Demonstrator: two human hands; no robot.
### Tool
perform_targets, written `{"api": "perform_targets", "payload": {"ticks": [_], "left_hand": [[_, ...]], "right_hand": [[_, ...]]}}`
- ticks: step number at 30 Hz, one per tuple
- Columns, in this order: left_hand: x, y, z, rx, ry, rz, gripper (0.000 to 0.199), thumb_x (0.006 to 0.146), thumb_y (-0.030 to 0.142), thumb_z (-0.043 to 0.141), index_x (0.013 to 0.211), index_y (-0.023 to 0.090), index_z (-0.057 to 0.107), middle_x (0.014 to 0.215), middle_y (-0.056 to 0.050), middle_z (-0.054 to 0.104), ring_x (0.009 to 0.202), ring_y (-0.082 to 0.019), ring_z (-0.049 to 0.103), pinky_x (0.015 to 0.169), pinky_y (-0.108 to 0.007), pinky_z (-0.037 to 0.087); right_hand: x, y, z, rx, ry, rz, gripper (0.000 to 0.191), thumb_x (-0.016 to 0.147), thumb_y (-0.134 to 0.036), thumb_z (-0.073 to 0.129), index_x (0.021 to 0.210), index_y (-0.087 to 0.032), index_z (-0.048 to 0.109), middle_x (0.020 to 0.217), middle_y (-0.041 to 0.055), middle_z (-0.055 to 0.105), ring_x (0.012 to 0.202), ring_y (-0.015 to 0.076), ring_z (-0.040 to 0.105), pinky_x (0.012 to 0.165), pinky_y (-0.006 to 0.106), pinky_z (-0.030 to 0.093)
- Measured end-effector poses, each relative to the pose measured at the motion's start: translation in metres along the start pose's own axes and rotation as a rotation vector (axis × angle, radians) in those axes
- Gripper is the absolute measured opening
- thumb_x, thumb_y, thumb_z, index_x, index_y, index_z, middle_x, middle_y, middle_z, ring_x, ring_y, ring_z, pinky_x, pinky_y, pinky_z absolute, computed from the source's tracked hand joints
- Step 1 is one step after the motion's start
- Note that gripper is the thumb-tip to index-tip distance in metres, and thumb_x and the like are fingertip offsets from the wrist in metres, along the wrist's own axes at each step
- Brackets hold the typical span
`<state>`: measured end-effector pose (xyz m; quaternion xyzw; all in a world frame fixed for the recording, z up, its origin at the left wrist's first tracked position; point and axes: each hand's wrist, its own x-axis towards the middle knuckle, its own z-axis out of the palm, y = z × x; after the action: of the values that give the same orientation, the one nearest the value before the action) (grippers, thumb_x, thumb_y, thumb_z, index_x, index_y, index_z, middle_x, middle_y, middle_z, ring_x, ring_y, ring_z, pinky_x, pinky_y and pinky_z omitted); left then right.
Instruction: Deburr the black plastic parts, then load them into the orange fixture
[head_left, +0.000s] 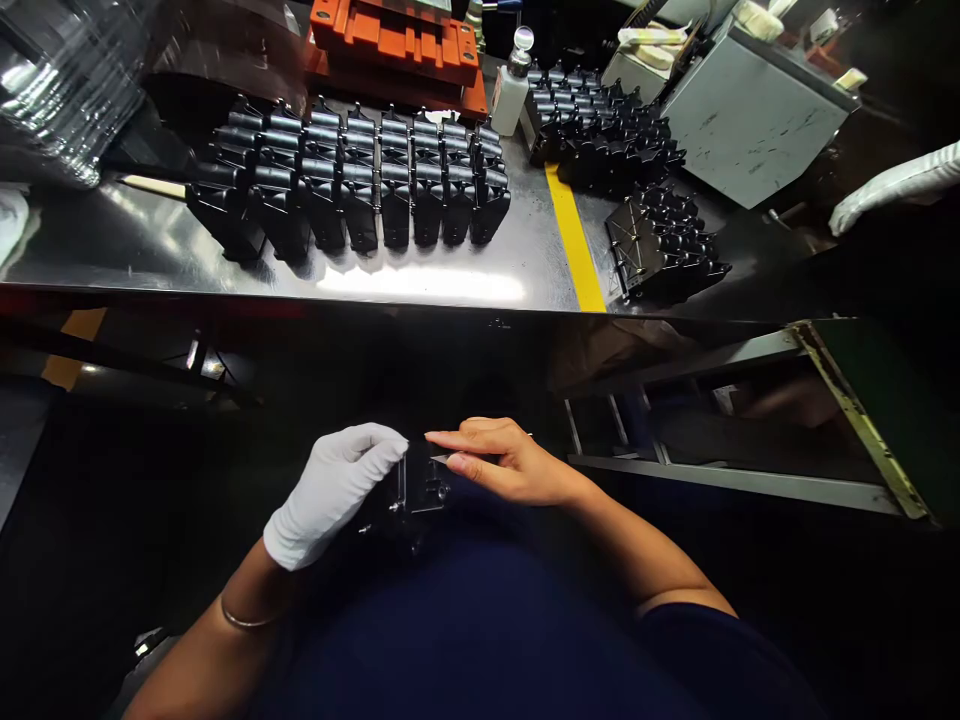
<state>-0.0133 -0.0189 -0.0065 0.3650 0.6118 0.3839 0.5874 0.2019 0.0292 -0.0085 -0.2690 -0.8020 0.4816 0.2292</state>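
Firstly, at the hands, left to right: left hand (334, 495), white-gloved, clamped on a black moulded plastic part (412, 495); small pointed blade (442, 458), its tip at the part's edge; right hand (510, 462), bare, thumb and forefinger pinching the blade. Hands together, part between them. Ahead of the hands, on a steel counter (427, 285), left to right: 1 block of black moulded parts (360, 180); 1 white bottle (510, 100); 1 yellow tape strip (574, 240); 2 black part clusters (607, 130). Far right of the hands: another person's white-gloved hand (892, 185).
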Motion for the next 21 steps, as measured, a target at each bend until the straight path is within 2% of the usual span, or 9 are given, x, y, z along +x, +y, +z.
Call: {"api": "perform_targets", "payload": {"ticks": [17, 21], "left_hand": [[0.0025, -0.0055, -0.0026, 0.057, -0.017, 0.073, 0.031, 0.068, 0.05, 0.072, 0.063, 0.019, 0.071, 0.062, -0.001, 0.068, 0.056, -0.013, 0.058, 0.052, -0.019, 0.047], [0.0022, -0.0066, -0.0024, 0.085, 0.02, 0.141, 0.026, 0.068, 0.045, 0.072, 0.063, 0.02, 0.072, 0.062, -0.002, 0.069, 0.057, -0.014, 0.061, 0.054, -0.019, 0.048]], "right_hand": [[0.0055, -0.0006, 0.0023, 0.132, 0.046, 0.063, 0.028, 0.094, -0.026, 0.052, 0.111, -0.013, 0.069, 0.074, 0.0024, 0.061, 0.066, 0.0094, 0.054, 0.062, 0.021, 0.045], [0.0064, -0.0024, 0.0031, 0.168, 0.135, 0.156, 0.025, 0.094, -0.03, 0.051, 0.104, -0.015, 0.068, 0.079, 0.0026, 0.065, 0.071, 0.0106, 0.058, 0.065, 0.022, 0.047]]}}
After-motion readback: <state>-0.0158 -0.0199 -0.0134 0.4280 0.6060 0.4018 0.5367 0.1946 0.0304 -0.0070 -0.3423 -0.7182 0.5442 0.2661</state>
